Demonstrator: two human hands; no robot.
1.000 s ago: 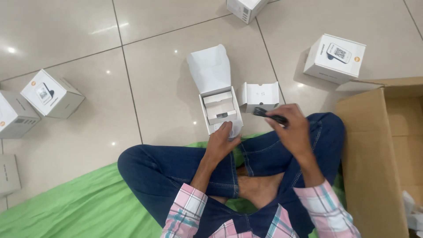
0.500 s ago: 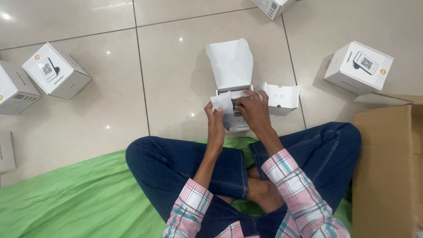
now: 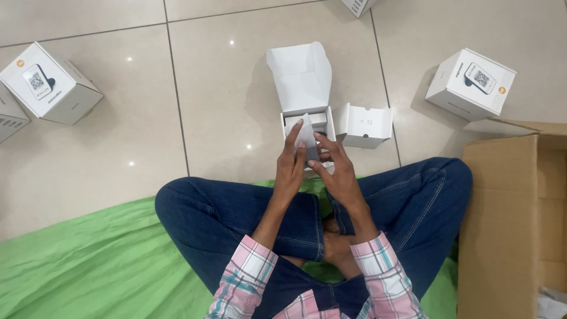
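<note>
- The open white box sits on the tiled floor right in front of the crossed legs, its lid flap thrown back and lying away from the person.
- Inside it there is a pale insert with something grey tucked in; the hands cover most of the cavity, so the contents are hard to read.
- Left hand is up at the box mouth, fingers long and together, pressed against a small clear plastic bag that stands up out of the opening.
- Right hand is just beside it, fingers spread and curled around a small dark item at the box's near edge; what that item is cannot be made out.
- A white cardboard insert tray lies just right of the open box, touching or nearly touching it.
- Closed white product boxes on the floor: one far left, one upper right, well apart from the hands.
- Two more are cut off by the frame, one at the left edge and one at the top.
- A brown cardboard carton stands open at the right; only a scrap of pale material shows in its bottom corner.
- Green cloth spreads under the person's jeans.
</note>
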